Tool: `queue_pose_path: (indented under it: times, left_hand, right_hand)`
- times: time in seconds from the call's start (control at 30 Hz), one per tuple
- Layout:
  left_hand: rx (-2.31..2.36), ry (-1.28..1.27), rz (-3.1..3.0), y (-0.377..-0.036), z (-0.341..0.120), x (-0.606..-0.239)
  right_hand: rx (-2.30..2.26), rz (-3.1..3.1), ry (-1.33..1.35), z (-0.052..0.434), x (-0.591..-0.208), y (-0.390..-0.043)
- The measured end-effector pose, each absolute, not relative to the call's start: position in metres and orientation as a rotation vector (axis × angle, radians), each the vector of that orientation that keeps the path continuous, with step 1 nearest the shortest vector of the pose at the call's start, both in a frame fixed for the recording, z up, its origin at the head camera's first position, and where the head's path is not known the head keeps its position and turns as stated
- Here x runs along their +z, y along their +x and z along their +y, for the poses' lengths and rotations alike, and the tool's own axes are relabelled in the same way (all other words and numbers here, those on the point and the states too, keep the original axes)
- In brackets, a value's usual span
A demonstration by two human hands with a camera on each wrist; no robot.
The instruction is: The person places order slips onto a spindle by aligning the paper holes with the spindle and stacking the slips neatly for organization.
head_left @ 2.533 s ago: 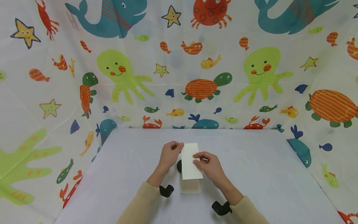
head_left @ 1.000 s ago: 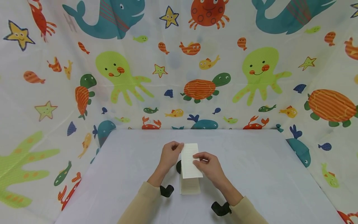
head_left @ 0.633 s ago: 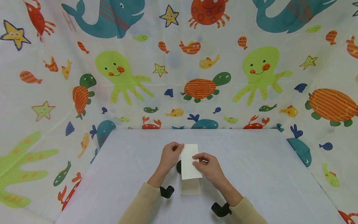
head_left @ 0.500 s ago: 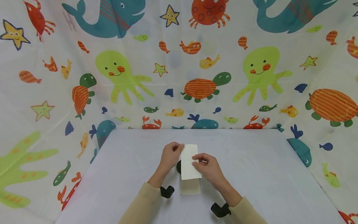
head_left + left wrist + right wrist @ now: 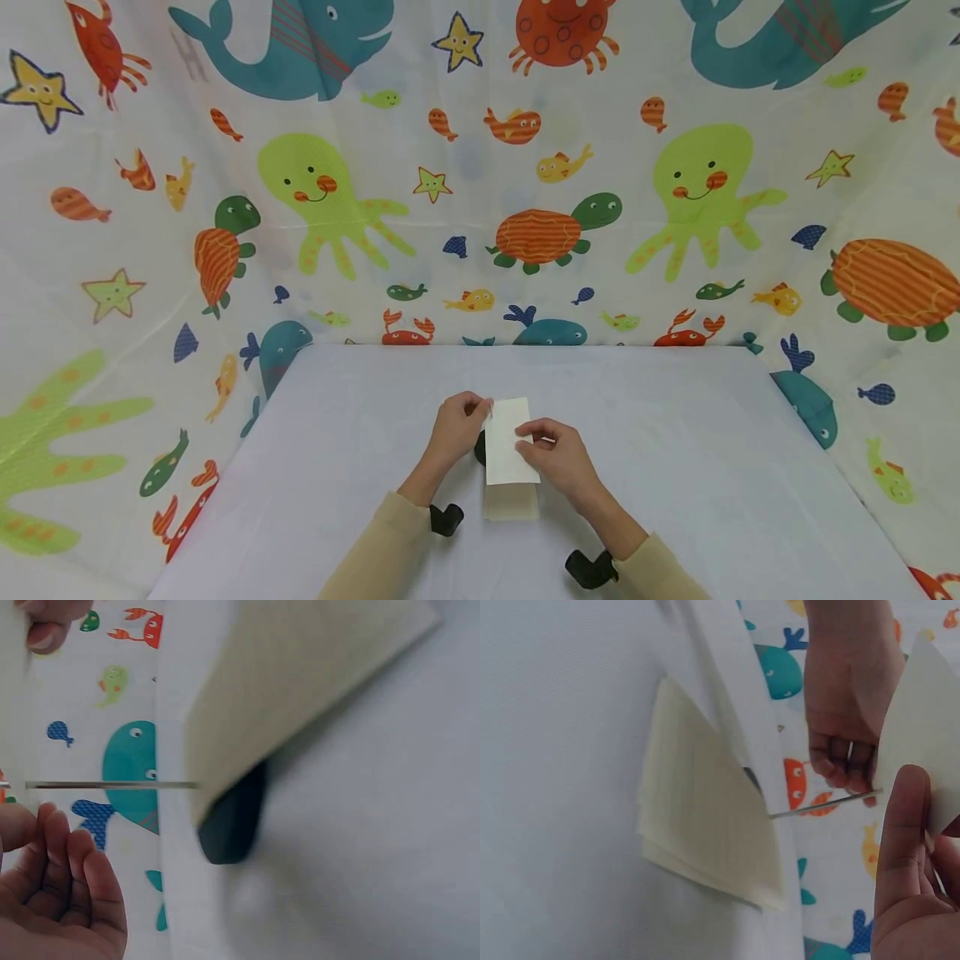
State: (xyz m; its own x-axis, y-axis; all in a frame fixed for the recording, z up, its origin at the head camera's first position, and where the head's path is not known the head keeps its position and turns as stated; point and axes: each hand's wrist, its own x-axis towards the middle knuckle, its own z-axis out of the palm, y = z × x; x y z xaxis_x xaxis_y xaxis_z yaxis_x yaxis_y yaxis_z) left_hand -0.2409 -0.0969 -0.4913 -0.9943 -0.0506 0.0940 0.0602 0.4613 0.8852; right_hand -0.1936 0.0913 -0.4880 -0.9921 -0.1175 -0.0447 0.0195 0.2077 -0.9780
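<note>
A lined, cream paper sheet (image 5: 507, 446) is held upright over the table between both hands. My left hand (image 5: 456, 427) pinches its upper left edge, and my right hand (image 5: 558, 457) grips its right side with the thumb (image 5: 900, 825) on its face. A thin metal pin (image 5: 825, 805) runs from the paper stack (image 5: 512, 502) to the sheet's edge by my left fingertips (image 5: 847, 776). The stack leans on a black base (image 5: 232, 825), which is partly hidden.
The white table (image 5: 675, 467) is ringed on three sides by a sea-animal printed curtain (image 5: 540, 233). Black wrist cameras (image 5: 447, 518) (image 5: 591, 568) sit on both beige sleeves.
Both hands and the sheet have sunk a little toward the stack. The stack and black base have not moved.
</note>
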Motion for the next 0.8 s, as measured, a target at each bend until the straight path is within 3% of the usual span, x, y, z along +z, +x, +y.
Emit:
queue_pose_path:
  times: [0.8]
  left_hand:
    - [-1.34,-0.17,-2.829,-0.251,-0.104,-0.533]
  right_hand:
    - [-1.49,2.584,-0.347,0.093,-0.519,-0.19]
